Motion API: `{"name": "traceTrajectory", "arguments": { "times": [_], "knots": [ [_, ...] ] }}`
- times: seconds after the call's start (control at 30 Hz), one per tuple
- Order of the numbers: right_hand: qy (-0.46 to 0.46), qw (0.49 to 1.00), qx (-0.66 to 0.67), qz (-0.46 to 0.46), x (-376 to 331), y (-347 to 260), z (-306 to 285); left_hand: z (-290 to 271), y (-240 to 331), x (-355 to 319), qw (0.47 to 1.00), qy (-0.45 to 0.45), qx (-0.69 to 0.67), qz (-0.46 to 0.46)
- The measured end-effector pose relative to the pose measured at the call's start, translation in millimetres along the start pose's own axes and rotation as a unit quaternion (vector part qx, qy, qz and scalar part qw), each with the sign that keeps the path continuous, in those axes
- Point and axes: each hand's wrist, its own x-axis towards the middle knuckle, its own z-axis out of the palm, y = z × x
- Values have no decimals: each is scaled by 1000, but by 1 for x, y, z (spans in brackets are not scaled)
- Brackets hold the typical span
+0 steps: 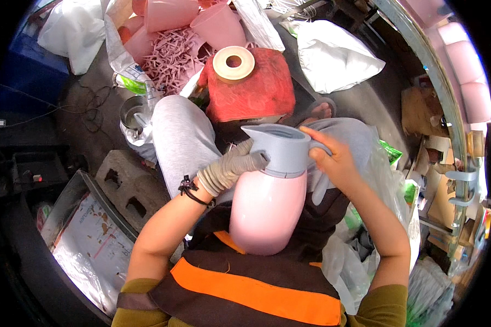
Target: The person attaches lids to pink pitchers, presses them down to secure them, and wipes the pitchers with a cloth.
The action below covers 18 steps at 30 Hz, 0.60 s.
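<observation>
The dark floor carries a concrete block, white bags and a metal cup.

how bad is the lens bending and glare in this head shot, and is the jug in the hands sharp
Head view: strong fisheye, with a black rim and the metal bar at upper right bowed. The pink jug, its grey top, the gloved left hand and the bare right hand are sharp. The white bag is nearly blown out; the left edge sits dark.
</observation>
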Motion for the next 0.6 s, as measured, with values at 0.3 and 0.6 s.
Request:
{"name": "traceTrajectory", "arguments": {
  "times": [0.3, 0.6],
  "knots": [
    [-61, 992, -108, -39, -18, -12, -8, 15, 11, -13, 999, -32, 29, -25],
    [-70, 992, -108, -9, -27, -17, -7, 17, 13, -16, 998, -47, 23, -39]
  ]
}}
